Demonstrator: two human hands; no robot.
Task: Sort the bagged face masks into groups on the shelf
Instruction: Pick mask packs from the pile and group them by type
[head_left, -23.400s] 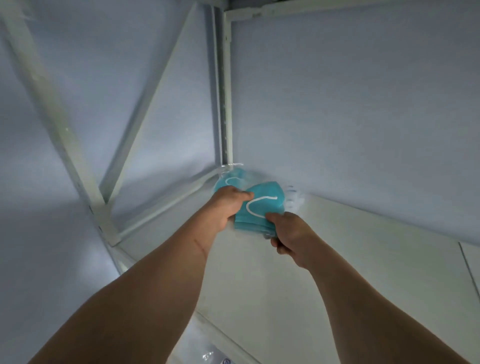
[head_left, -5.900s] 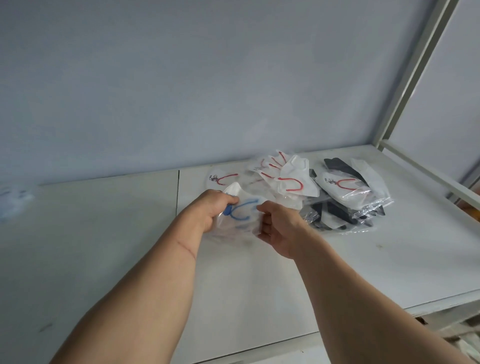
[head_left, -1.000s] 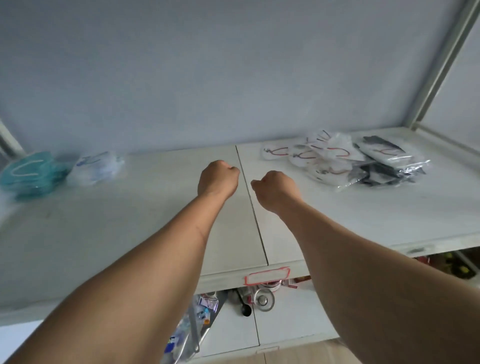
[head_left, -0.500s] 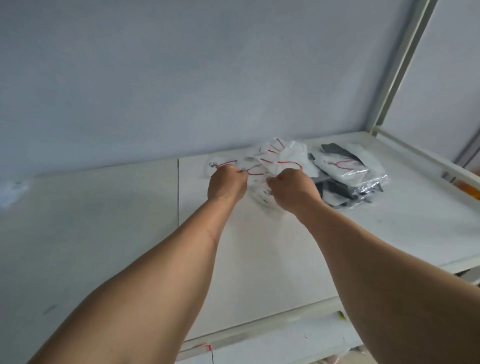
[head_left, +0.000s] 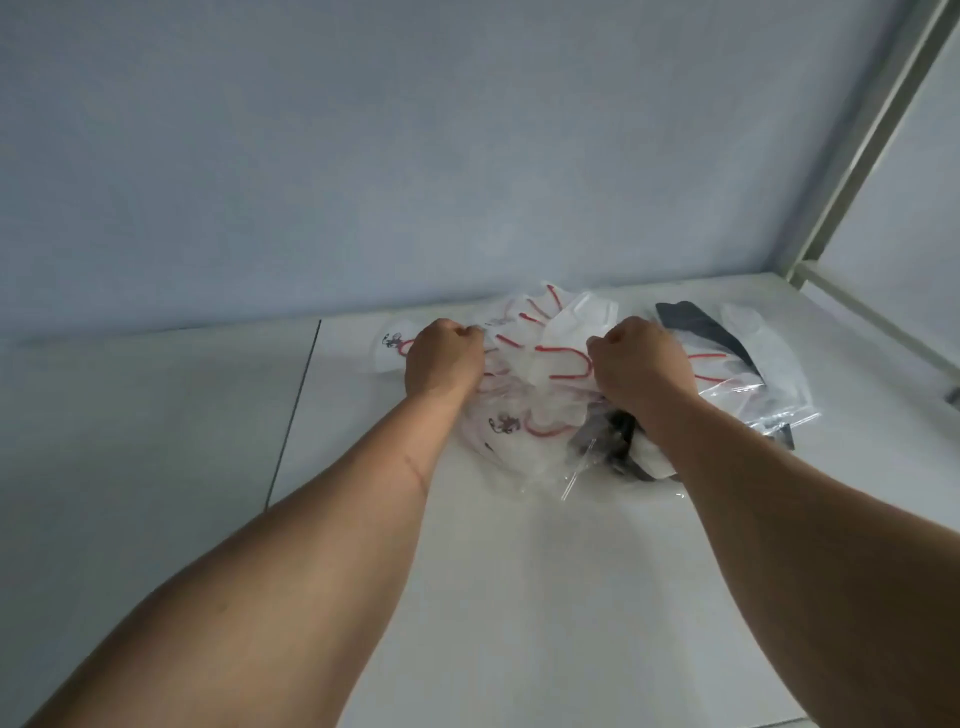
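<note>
A heap of clear-bagged white masks with red ear loops (head_left: 540, 364) lies at the back of the white shelf (head_left: 519, 597). Bagged black masks (head_left: 696, 327) sit at the heap's right side and under my right wrist. My left hand (head_left: 441, 358) rests fisted on the left part of the heap, fingers curled into the bags. My right hand (head_left: 639, 364) is fisted on the right part, gripping the plastic. The fingertips of both hands are hidden under the knuckles.
A grey wall runs behind the shelf. A pale metal upright and rail (head_left: 852, 171) close off the right end. A dark seam (head_left: 293, 415) divides the shelf board to the left of my hands.
Both hands reached from open shelf space into the red-loop mask heap and have spread slightly apart on it. The view has drawn nearer to the pile.
</note>
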